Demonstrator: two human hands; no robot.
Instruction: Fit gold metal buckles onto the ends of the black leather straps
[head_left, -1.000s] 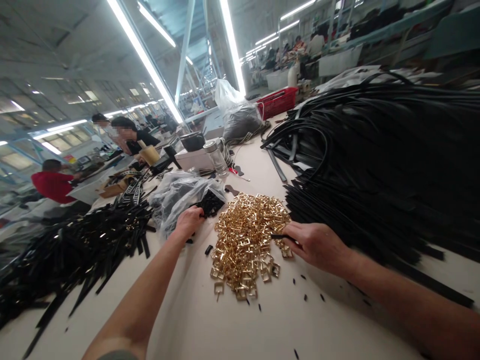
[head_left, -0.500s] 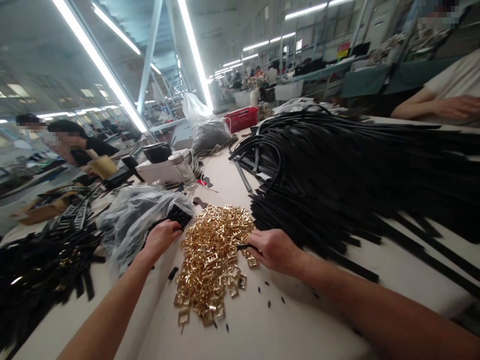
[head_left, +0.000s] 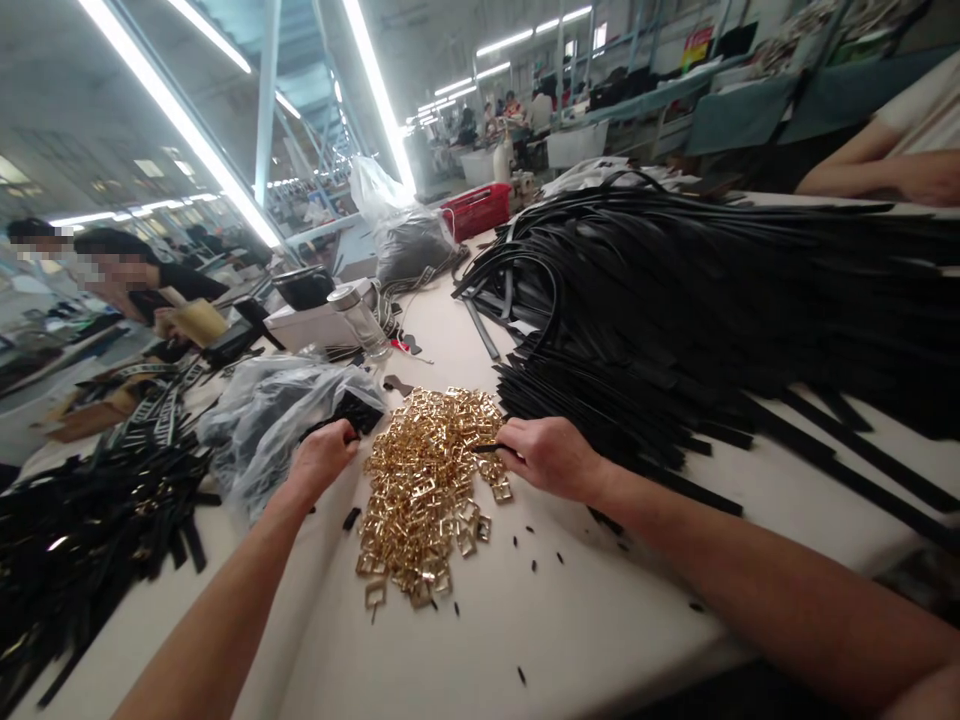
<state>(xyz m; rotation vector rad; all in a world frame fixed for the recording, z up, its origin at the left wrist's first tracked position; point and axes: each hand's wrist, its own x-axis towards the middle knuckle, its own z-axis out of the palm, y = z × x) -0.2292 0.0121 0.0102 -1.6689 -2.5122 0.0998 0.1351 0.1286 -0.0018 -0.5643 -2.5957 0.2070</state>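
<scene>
My right hand (head_left: 553, 455) is closed round the end of a black strap (head_left: 489, 448), whose short tip sticks out leftward over the edge of a heap of gold buckles (head_left: 424, 490). The strap's other part is mostly hidden by the hand and forearm. On the heap's other side, my left hand (head_left: 322, 458) has its fingers pinched together beside the mouth of a clear plastic bag (head_left: 259, 420). Small black pieces (head_left: 360, 412) lie at that mouth. Something dark shows at the left fingertips, too small to name.
A large bundle of black straps (head_left: 675, 290) covers the right of the table. Finished-looking black straps with buckles (head_left: 97, 530) lie at left. A glass bottle (head_left: 360, 318), a white box (head_left: 311, 325) and a red basket (head_left: 478, 210) stand farther back. A co-worker's arm (head_left: 862, 175) rests at right.
The camera view has tilted slightly, so the scene sits higher. My left fingers have drawn together at the black pieces. My right hand has moved a little farther forward with the strap.
</scene>
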